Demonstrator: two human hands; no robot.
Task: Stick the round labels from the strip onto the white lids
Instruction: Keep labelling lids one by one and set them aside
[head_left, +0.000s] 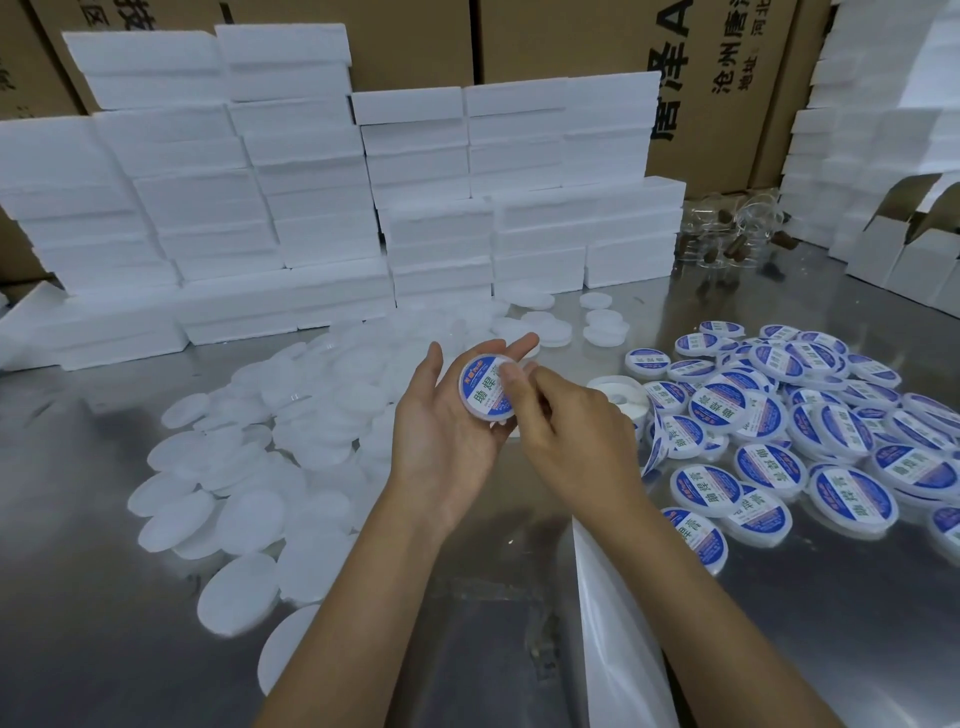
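Room: brown cardboard cartons (727, 62) with printed characters wall off the back, beyond your worktop.
Foam blocks: white foam blocks (291, 197) are stacked many layers high along the far edge, and a second stack (872, 130) rises at your right; too many to count.
Worktop: a bare metal worktop (78, 597) that reflects the light carries everything in front of you.
Plain lids: a loose heap of unlabelled white lids (291, 441) lies to your left and runs back to the foam; dozens, overlapping, beyond counting.
Labelled lids: a pile of lids with blue-and-white labels (810, 431) lies to your right, also dozens.
Strip: the shiny backing strip (613, 613) runs from the bottom edge up under your right forearm, and a label roll (621, 397) sits just behind your right hand.
Small boxes: open white cardboard boxes (904, 249) stand at far right, at least two.
Jars: clear jars (727, 234) holding dark pieces stand behind the labelled pile; the number is unclear.
Left hand: your left hand (447, 431), palm up, fingers curled, cradles one white lid (485, 387) above the worktop's middle.
Right hand: your right hand (561, 415) has its fingers bent, and its fingertip (511, 376) presses on the round label on that lid's face.
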